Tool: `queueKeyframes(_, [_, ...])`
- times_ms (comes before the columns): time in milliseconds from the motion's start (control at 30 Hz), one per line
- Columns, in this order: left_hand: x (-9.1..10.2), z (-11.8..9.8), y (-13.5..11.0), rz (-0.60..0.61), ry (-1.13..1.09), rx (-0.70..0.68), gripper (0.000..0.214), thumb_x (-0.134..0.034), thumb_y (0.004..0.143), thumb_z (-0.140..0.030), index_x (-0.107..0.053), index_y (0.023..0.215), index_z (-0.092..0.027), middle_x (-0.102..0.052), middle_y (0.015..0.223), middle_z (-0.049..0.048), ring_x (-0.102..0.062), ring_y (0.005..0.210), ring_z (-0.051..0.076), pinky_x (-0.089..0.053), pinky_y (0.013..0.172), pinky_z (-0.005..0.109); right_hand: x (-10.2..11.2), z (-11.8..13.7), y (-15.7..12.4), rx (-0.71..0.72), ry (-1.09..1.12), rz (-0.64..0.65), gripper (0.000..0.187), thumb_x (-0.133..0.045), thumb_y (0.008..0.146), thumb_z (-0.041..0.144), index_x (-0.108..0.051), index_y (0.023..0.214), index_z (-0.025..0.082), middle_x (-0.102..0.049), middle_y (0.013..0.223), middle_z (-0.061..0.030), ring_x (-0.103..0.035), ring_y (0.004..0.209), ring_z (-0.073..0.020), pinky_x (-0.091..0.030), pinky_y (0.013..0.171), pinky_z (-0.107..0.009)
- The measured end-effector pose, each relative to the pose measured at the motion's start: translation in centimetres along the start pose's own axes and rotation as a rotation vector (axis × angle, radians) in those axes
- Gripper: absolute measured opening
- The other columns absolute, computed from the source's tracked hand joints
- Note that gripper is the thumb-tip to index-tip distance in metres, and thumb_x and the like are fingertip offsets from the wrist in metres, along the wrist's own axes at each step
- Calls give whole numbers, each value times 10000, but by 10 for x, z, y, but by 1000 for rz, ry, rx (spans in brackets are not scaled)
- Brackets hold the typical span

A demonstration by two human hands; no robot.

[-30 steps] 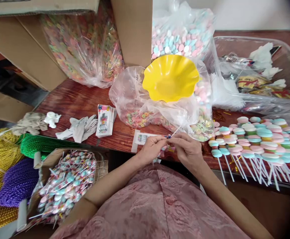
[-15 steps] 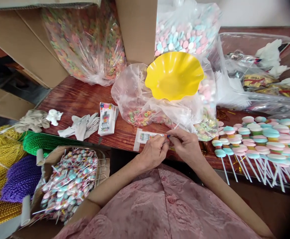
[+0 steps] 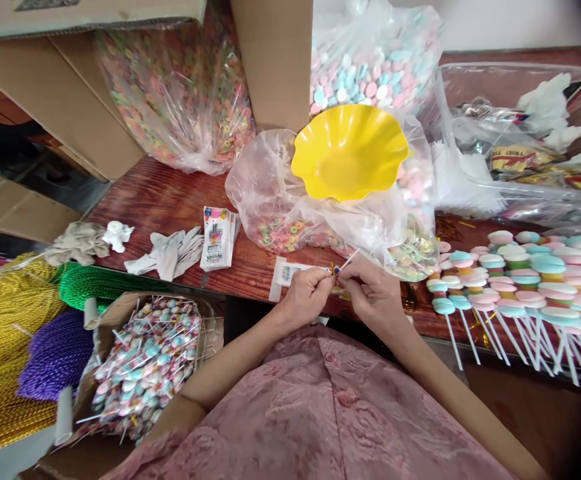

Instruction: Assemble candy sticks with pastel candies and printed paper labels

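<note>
My left hand (image 3: 306,296) is closed in a pinch over the right end of a small printed plastic bag (image 3: 295,272), which extends leftward from it across the table edge. Facing it, my right hand (image 3: 374,291) has its thumb and fingers pinched together at the bag's gathered end. A bit of gold twist tie (image 3: 332,268) shows between the fingertips, and a white stick (image 3: 349,259) slants up to the right beside it. The fingers cover most of what they grip. Beyond the hands sits a yellow wavy-edged bowl (image 3: 350,153) on clear bags of candy.
Candy skewers (image 3: 525,280) lie in a pile at right, sticks overhanging the edge. Left are a stack of printed bags (image 3: 218,239), white gloves (image 3: 170,252) and a box of wrapped skewers (image 3: 145,367). A clear bin (image 3: 520,193) and cardboard boxes (image 3: 273,63) stand behind.
My hands have drawn slightly apart at the fingertips. The white stick and a gold tie end now stand out more clearly between them. The view has shifted a little.
</note>
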State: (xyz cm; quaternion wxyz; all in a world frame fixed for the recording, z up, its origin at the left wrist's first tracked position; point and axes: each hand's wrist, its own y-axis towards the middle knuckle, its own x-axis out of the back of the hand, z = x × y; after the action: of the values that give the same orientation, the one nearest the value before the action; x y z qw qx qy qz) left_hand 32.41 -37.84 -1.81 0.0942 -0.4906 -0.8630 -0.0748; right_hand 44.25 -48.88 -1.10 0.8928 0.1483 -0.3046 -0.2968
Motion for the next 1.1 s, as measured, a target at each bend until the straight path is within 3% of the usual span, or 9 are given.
queueKeyframes(67, [-1,3,1,18,-125,100,332,-446,906,-323,-412,607,-181,-394,568,-47,-374,550,80,-312,543,226,2,-5,-6,190,-201,59,201,-526,848,83,-678,877,211,-698,861,-52,-639,781,-160,-503,691,-280])
queueKeyframes(133, [-2,5,1,19,-203,183,337,-472,891,-377,-433,619,-182,-401,563,-51,-377,525,73,-314,515,216,3,-10,-10,281,-328,89,225,-525,857,80,-691,943,206,-707,912,-74,-644,798,-166,-507,697,-281])
queueKeyframes(467, [-7,-2,7,101,-353,281,352,-563,828,-461,-486,651,-167,-438,583,-55,-409,464,43,-312,457,187,8,-17,-12,253,-356,36,238,-486,892,81,-682,952,201,-668,833,-62,-621,741,-161,-490,662,-275])
queueKeyframes(700, [-10,-7,6,194,-367,245,412,-582,821,-537,-510,687,-154,-437,603,-50,-397,507,42,-320,497,187,14,-3,-7,28,-53,-42,173,-526,913,184,-695,925,219,-645,788,-31,-608,731,-156,-486,661,-286])
queueKeyframes(833, [-8,-11,3,212,-380,254,427,-598,808,-558,-523,700,-152,-467,612,-43,-402,516,44,-333,517,193,11,-3,-8,-89,114,-9,171,-561,896,231,-731,908,226,-650,752,-20,-599,691,-150,-489,646,-297])
queueKeyframes(1033, [-9,-8,-3,165,-379,303,501,-605,774,-641,-512,675,-158,-469,607,-38,-406,506,52,-329,494,192,6,-9,-14,-244,288,56,102,-624,839,220,-719,879,214,-692,785,-7,-628,723,-151,-509,702,-304])
queueKeyframes(1100, [-9,-6,-5,116,-359,319,487,-616,772,-626,-515,669,-160,-470,609,-36,-412,509,59,-331,493,198,1,-7,-17,-299,339,44,113,-631,831,232,-684,929,210,-672,763,3,-612,685,-140,-500,652,-280])
